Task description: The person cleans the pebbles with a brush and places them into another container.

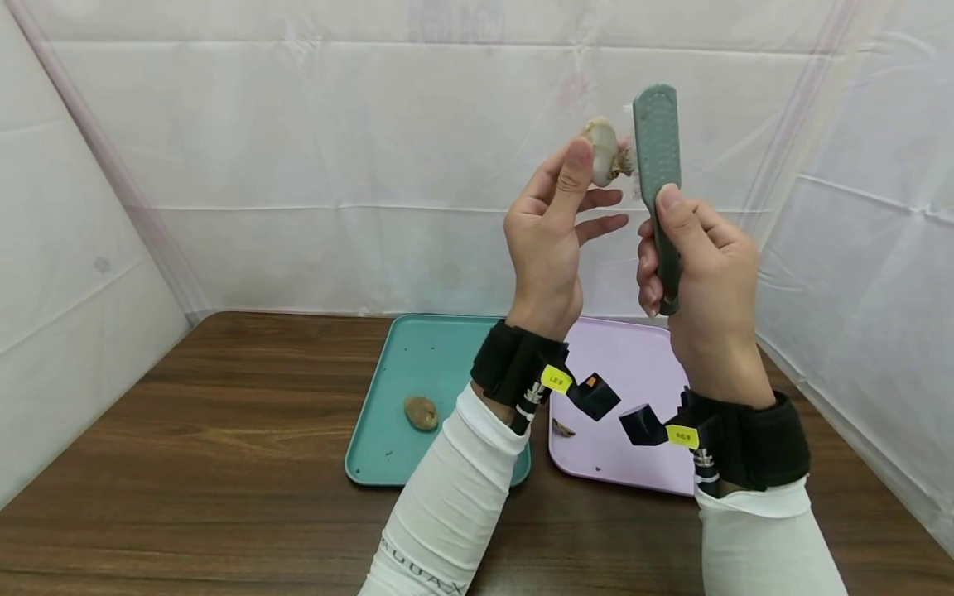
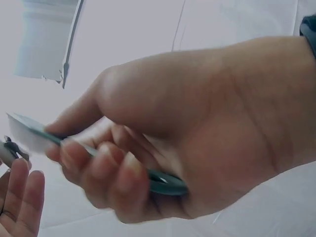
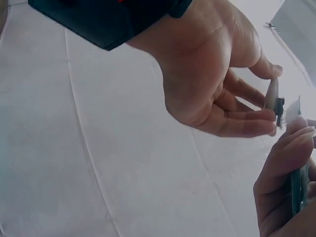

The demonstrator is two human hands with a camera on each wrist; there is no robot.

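A person at a wooden table (image 1: 224, 463) is holding both hands raised in front of a white sheet backdrop. The left hand (image 1: 547, 248) is pinching a pale clam (image 1: 600, 151) between thumb tip and fingertips; the shell is sitting at the very top of the grip, at about 1 o'clock from the palm, with a tuft of brownish fibres sticking out of its right edge. The lower fingers of that hand are lying loosely extended beneath the shell.

The right hand (image 1: 696, 265) is wrapping its fingers round the handle of a grey-green brush (image 1: 659, 178), thumb lying up along the handle. The flat, dotted head of the brush is standing upright at 12 o'clock above the fist, just beside the clam, at the shell's 3 o'clock; whether the two are touching cannot be told.

Down on the table, a teal tray (image 1: 417, 364) is holding a second brown clam (image 1: 421, 412) near its middle, at about 7 o'clock from the left wrist. A lilac tray (image 1: 633, 356) is lying just beside it, at its 3 o'clock, with a small brown scrap (image 1: 562, 429) near its left edge.
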